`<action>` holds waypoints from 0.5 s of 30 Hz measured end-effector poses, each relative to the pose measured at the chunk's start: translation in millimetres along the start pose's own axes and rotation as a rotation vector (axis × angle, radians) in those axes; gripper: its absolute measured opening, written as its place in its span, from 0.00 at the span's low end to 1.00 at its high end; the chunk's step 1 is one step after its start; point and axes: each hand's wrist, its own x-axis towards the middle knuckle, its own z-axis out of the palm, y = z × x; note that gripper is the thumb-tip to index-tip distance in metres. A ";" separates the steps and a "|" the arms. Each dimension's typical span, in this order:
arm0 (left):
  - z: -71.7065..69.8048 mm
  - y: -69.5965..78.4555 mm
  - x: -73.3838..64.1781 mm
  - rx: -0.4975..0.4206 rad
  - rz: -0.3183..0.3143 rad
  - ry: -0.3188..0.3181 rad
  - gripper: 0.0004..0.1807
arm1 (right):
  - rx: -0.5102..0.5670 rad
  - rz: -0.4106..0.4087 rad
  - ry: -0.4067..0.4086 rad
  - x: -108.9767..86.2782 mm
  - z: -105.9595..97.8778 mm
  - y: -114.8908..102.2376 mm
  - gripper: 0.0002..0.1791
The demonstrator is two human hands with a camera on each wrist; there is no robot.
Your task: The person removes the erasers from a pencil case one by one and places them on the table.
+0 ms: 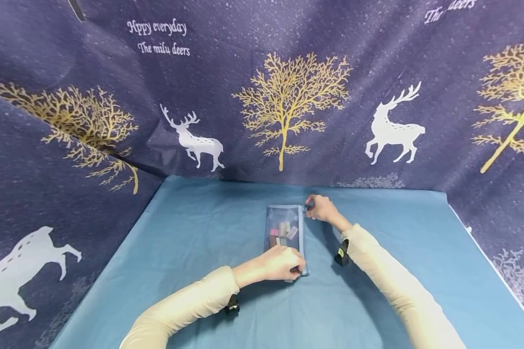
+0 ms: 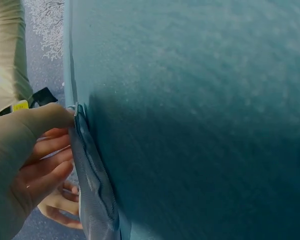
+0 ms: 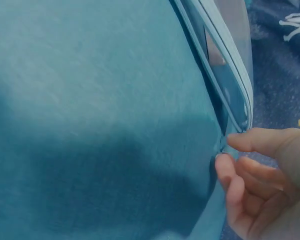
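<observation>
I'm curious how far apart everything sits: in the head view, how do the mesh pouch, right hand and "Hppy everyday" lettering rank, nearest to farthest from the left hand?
1. Mesh pouch: near end in the left hand.
2. Right hand: at the pouch's far right corner.
3. Lettering: upper left, on the backdrop.

Blocks (image 1: 292, 233) lie inside the pouch (image 1: 281, 214), on the tablecloth (image 1: 209, 232), before the backdrop (image 1: 253, 29).

The head camera, well back, looks forward and down over a blue cloth (image 1: 192, 228); close-in wrist views share a pouch (image 1: 281, 213), lower left in the left's frame, upper right in the right's.
</observation>
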 end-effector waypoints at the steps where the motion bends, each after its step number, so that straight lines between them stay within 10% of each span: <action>1: -0.2 0.2 0.2 0.001 0.000 -0.002 0.04 | 0.007 0.002 -0.005 -2.1 0.2 -0.6 0.20; 15: -2.3 -3.6 1.3 -0.041 0.028 0.023 0.10 | 0.129 -0.021 -0.083 -23.3 8.5 5.0 0.11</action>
